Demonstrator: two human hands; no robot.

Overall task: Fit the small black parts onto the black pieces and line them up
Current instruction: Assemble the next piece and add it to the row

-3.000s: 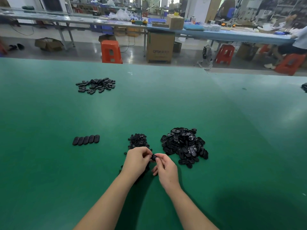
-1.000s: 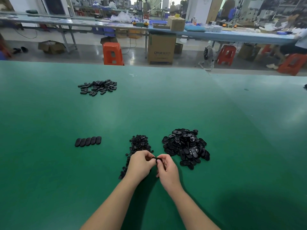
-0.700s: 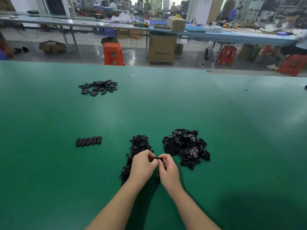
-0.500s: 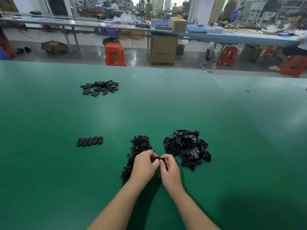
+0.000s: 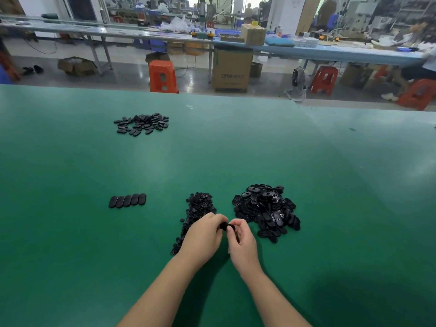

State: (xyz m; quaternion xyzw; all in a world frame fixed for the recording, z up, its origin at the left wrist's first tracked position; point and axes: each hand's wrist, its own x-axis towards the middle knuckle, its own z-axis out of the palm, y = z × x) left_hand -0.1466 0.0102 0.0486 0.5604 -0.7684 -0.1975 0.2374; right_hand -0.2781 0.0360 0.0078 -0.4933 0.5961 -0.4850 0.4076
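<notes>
My left hand [image 5: 204, 236] and my right hand [image 5: 241, 244] meet over the green table [image 5: 236, 156], both pinching one black piece [image 5: 225, 226] between the fingertips. Whether a small part sits in it is hidden by my fingers. A heap of small black parts [image 5: 198, 207] lies just beyond my left hand and trails down under it. To the right of my hands is a bigger pile of black oval pieces [image 5: 265, 208]. A short row of oval pieces [image 5: 127, 200] lies side by side at the left.
A loose scatter of black oval pieces [image 5: 141, 123] lies far back on the left. Beyond the table's far edge are an orange stool [image 5: 162, 76], a cardboard box [image 5: 232, 69], long workbenches and seated people at the right.
Three seconds ago my hands were a little apart; since then they have closed together on the piece and stayed there, fingers working slightly. The piles and row have not moved.
</notes>
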